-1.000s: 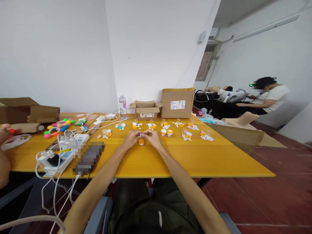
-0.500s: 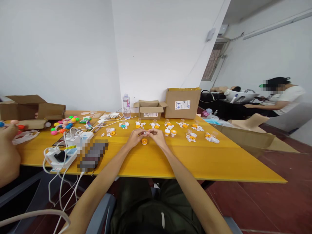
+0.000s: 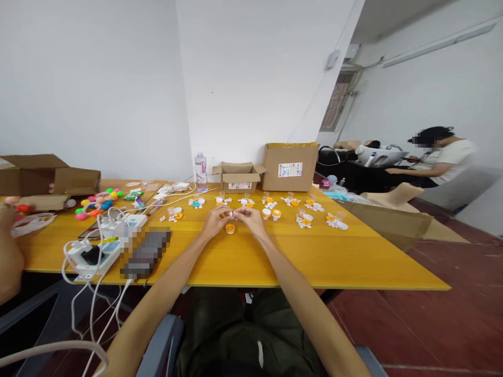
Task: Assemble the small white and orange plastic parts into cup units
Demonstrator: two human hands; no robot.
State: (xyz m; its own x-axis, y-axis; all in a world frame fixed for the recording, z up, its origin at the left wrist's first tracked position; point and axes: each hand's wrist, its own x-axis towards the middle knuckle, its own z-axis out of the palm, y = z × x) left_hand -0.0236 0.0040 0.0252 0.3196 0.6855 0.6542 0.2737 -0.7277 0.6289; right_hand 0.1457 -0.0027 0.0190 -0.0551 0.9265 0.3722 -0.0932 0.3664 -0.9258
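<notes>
My left hand (image 3: 215, 222) and my right hand (image 3: 250, 219) meet above the table, fingers pinched around a small white part (image 3: 232, 214) that is mostly hidden by the fingertips. Just below them lies a round orange-and-white piece (image 3: 230, 229) on the tabletop. To the right of my right hand stand two small jars, a white-topped jar (image 3: 266, 213) and an orange-rimmed jar (image 3: 276, 214). Beyond the hands, little heaps of white pieces, orange rings and clear cups (image 3: 269, 201) lie in a row. A similar heap (image 3: 304, 220) sits farther right.
A small open carton (image 3: 239, 183) and a larger box (image 3: 290, 175) stand at the back beside a water bottle (image 3: 201, 173). On the left are a power strip (image 3: 113, 251) with cables, a blurred dark device (image 3: 146, 254), colourful balls (image 3: 102, 201) and another person's arm (image 3: 10, 256).
The view has shifted slightly, so most things appear a little farther left. Both my hands stay together around the small white part. The other person's hand at left has moved partly out of view.
</notes>
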